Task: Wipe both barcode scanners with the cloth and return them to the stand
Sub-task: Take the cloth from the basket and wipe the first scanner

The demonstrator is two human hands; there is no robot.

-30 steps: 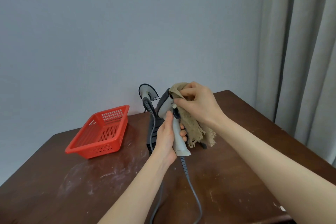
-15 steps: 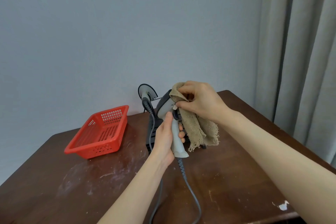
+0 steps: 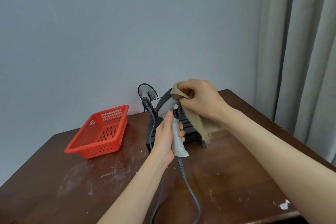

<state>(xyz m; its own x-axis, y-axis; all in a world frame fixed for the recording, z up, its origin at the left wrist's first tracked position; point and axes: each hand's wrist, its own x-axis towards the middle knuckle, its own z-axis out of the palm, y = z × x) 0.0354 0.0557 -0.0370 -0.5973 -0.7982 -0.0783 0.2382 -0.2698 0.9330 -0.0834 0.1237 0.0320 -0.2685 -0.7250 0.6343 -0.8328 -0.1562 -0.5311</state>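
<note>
The left hand (image 3: 164, 138) grips scanner 1 (image 3: 168, 104) upright by its grey handle, probably to steady the head for the right hand (image 3: 201, 100), which pinches the cloth (image 3: 197, 125) bunched against that head. Scanner 2 (image 3: 146, 94) sits beyond the left hand, at the stand (image 3: 190, 135) just behind both hands. The cable (image 3: 189, 187) trails below the left hand. The basket (image 3: 101, 131) lies well left. The table (image 3: 236, 178) ends close beside the right forearm.

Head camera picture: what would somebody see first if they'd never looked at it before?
Right in the middle, the left hand grips a grey barcode scanner by its handle, and the right hand presses a tan cloth on its top. To the left, a bright red basket sits on the brown table.
</note>
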